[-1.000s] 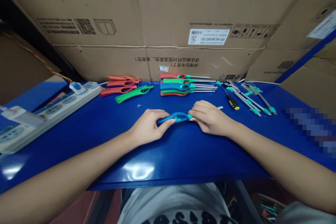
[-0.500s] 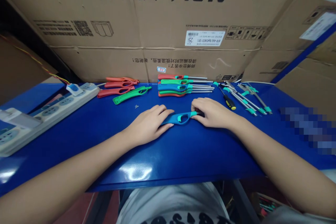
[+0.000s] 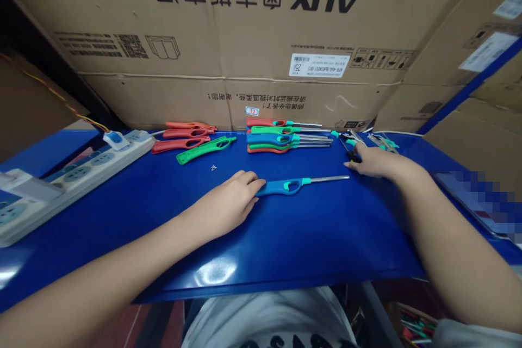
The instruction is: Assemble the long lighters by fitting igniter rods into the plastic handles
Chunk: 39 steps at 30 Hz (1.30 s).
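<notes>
A blue gas lighter (image 3: pixel 277 187) with a turquoise trigger and a thin metal tube lies across the middle of the blue table, its tube pointing right. The fingers of my left hand (image 3: pixel 234 198) are closed around the rear end of its handle. At the right, my right hand (image 3: pixel 373 160) has its thumb and fingers around the dark and yellow handle of a screwdriver (image 3: pixel 353 157), which is partly hidden. Loose metal tubes with turquoise ends (image 3: pixel 383 142) lie just behind that hand, mostly covered by it.
Several lighters with tubes (image 3: pixel 269 138) are stacked at the back. Red and orange handle shells (image 3: pixel 183 133) and a green one (image 3: pixel 204 150) lie left of them. A power strip (image 3: pixel 77 182) runs along the left; a cardboard wall (image 3: pixel 228 54) stands behind.
My right hand has left the front of the blue lighter and moved right to the screwdriver, uncovering the lighter's metal tube. My left hand has stayed on the handle.
</notes>
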{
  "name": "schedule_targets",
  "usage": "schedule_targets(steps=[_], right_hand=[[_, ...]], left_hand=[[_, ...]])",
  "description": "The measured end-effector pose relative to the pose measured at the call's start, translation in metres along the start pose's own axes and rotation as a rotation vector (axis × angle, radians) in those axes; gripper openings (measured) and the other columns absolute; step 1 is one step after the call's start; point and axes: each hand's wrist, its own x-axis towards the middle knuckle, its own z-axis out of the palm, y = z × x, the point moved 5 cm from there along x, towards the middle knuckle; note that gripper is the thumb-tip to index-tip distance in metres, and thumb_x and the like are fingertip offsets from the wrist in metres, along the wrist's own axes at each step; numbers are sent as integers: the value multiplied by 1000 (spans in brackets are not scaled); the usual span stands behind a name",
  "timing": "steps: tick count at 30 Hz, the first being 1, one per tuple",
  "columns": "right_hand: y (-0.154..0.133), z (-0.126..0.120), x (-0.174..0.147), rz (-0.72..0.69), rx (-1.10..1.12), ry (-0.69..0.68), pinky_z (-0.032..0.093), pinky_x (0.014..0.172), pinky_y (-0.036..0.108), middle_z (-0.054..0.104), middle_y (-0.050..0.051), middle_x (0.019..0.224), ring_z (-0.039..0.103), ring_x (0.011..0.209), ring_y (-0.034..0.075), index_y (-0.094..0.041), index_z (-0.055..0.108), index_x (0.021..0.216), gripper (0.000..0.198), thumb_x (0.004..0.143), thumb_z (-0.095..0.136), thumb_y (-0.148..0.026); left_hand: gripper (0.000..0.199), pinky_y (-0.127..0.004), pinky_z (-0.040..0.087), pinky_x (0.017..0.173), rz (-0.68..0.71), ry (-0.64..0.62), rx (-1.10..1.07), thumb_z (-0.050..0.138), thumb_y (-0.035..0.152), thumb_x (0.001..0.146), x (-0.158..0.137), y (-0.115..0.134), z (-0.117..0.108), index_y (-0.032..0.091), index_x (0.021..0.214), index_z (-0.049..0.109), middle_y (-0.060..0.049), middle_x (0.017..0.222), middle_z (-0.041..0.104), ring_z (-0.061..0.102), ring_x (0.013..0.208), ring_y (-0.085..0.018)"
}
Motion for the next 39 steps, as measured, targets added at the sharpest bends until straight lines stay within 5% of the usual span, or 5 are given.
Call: schedule_targets(steps=[5,11,21,27,39], right_hand=[[-10,-39,-15,41,46,156,47,70,40,71,17,90,64,78,30,-15,69,110,37,77,71,-31],[-74,-91,-65,-163,608,763,43,60,35,64,4,65,55,58,19,-21,75,84,12,79,68,-30],[-212,-17,-66,-668,1194,-28,46,49,27,70,3,83,57,58,14,-21,66,105,32,90,63,-50],[-241,-11,-67,-817,1075,78,53,84,35,72,5,110,65,92,19,-23,68,107,24,94,60,-43],[-239,-12,-62,-870,1009,134,50,97,38,71,5,116,64,109,22,-23,67,110,21,95,60,-37]], left_hand=[[34,-42,56,94,-11,2,-45,50,13,97,-1,6,3,13,129,62,-16,122,64,62,111,-28],[45,-41,55,96,16,4,-58,43,3,94,-4,16,4,10,137,56,-17,123,63,60,115,-28],[42,-43,53,101,96,35,-88,46,8,96,-10,30,9,11,137,55,-16,128,62,57,119,-29],[42,-48,52,105,129,83,-161,48,9,94,-10,28,11,12,136,55,-20,140,56,49,136,-33],[42,-51,51,108,139,95,-157,48,9,95,-10,27,13,11,136,55,-20,138,58,50,135,-33]])
